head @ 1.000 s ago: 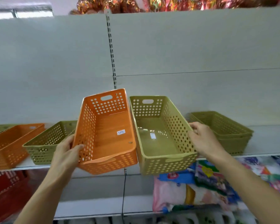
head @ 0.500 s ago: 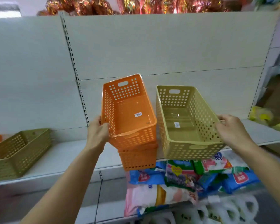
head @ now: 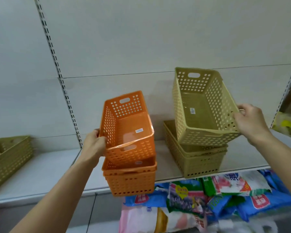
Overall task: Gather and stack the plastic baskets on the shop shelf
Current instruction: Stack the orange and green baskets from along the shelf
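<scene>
My left hand (head: 94,145) grips the left wall of an orange perforated basket (head: 127,130), tilted toward me, its near end resting inside an orange basket stack (head: 131,179) at the white shelf's (head: 40,175) front edge. My right hand (head: 249,122) holds the right rim of a tan perforated basket (head: 202,106), tilted and hovering over a tan basket stack (head: 196,158) on the shelf, its lower edge touching that stack. Both held baskets carry a small white label inside.
Another olive basket stack (head: 7,157) stands on the shelf at the far left. Below the shelf lie colourful plastic packages (head: 200,197). A slotted upright (head: 57,69) runs up the white back panel. Yellow goods (head: 286,123) sit at the right edge.
The view swung right and down. Both baskets came down over the same-coloured stacks; the orange one now dips into the orange stack, and the tan stack has come into sight under the tan one.
</scene>
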Tool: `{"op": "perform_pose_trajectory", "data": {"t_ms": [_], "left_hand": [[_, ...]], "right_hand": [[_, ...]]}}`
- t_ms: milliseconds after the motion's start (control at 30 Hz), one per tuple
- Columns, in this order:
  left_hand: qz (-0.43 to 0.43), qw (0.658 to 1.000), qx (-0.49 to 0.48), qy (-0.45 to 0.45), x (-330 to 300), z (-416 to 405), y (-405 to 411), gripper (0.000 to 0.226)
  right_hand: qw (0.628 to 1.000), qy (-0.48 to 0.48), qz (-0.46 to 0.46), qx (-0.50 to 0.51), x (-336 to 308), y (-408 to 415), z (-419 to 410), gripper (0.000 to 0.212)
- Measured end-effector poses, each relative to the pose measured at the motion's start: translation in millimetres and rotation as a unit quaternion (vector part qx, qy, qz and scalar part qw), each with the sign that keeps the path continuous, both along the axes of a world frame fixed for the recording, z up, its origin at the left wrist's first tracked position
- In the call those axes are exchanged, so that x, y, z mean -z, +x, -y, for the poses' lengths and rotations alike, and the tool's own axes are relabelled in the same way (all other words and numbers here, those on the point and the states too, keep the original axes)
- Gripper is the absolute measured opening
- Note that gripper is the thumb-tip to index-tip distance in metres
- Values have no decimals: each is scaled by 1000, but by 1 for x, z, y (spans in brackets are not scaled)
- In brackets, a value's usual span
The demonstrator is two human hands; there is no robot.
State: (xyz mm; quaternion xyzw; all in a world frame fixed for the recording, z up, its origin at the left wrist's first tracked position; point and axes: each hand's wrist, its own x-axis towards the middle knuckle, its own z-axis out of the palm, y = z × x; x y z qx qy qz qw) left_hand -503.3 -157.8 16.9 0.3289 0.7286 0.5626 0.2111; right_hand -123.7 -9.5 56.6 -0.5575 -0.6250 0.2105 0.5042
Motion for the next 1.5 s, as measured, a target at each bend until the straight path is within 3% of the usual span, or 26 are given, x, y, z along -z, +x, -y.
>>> {"op": "perform_pose_trajectory", "data": {"t_ms": [267, 500, 600, 733, 833, 900, 967, 1100, 1233, 1500], "left_hand": [[-72, 995, 20, -72, 1, -4, -5, 26], [-84, 991, 12, -101, 12, 4, 12, 40], [-105, 987, 20, -124, 16, 12, 19, 36], [-185, 966, 43, -173, 26, 28, 45, 28], [-283, 939, 39, -190, 31, 45, 61, 39], [-317, 925, 29, -209, 34, 57, 69, 54], [-332, 920, 23, -209, 39, 69, 85, 63], [-368, 919, -14, -141, 39, 99, 130, 56], [-381, 919, -43, -90, 47, 139, 155, 70], [-361, 926, -86, -72, 67, 221, 117, 57]], "right_hand": [[997, -3, 68, -40, 19, 0, -40, 31], [982, -96, 141, -78, 35, -2, -73, 35], [975, -128, 152, -99, 40, -1, -79, 37], [955, -139, 210, -156, 52, -5, -64, 33], [927, -112, 324, -153, 59, -9, -41, 48], [919, -85, 347, -166, 61, -12, -16, 55], [918, -43, 348, -187, 61, -14, 13, 56], [916, 47, 316, -243, 59, -20, 68, 48], [904, 144, 255, -311, 64, -34, 120, 39], [860, 161, 211, -436, 82, -121, 200, 36]]}}
